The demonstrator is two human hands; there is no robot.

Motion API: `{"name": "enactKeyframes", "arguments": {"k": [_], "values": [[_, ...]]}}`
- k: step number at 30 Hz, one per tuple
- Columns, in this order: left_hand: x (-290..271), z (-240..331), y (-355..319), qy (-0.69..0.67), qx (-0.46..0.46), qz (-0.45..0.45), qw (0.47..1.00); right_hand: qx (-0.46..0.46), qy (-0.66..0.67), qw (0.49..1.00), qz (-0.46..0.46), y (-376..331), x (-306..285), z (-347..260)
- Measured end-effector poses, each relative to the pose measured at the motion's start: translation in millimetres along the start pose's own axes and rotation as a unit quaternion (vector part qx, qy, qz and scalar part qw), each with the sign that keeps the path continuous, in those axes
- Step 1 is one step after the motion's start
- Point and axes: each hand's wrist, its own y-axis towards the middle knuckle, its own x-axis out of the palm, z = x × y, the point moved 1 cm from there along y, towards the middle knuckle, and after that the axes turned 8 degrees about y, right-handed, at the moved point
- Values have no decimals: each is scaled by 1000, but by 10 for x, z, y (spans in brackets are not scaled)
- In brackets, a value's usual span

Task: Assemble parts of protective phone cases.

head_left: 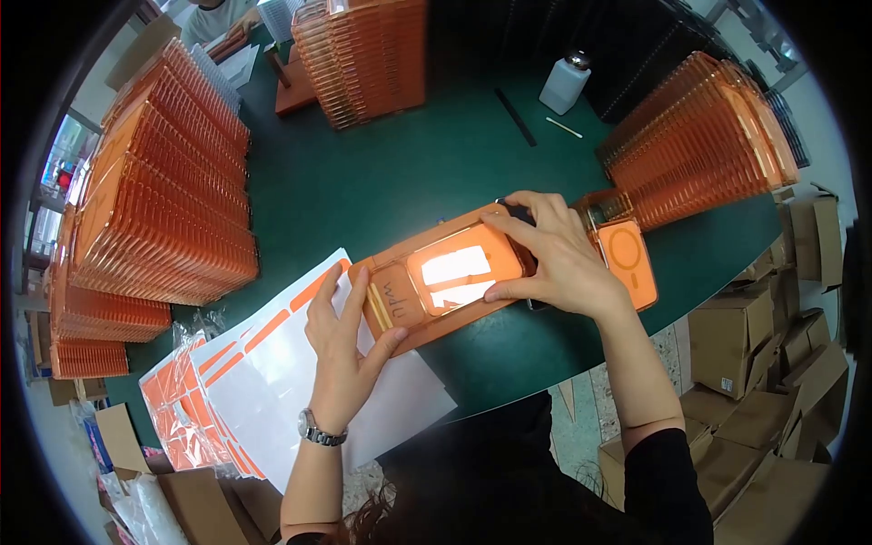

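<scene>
Before me on the table lies an orange rectangular block, tilted with its right end farther away. A glossy orange piece like a phone case sits in its recess, catching bright white reflections. My left hand holds the block's left end, fingers at the end and thumb on top near the front edge. Fingers and thumb of my right hand span the right end of the glossy piece and grip it. Just right of that hand is an orange phone case with a ring mark.
White sheets with orange stickers lie under my left wrist. Tall stacks of orange cases stand at left, back and right. A white pump bottle, black strip and cotton swab lie toward the back. Cardboard boxes crowd the floor right.
</scene>
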Motion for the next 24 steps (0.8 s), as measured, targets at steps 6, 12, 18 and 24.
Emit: {"name": "enactKeyframes", "arguments": {"k": [6, 12, 18, 24], "values": [[-69, 56, 300, 38, 214, -16, 976, -203, 9, 979, 21, 77, 75, 10], [-108, 175, 400, -10, 257, 137, 957, -205, 216, 955, 2, 138, -13, -37], [-455, 253, -366, 42, 151, -88, 984, -20, 796, 603, 52, -323, -165, -52], [-230, 17, -1466, 206, -16, -226, 952, -146, 918, 368, -15, -586, 21, -171]]}}
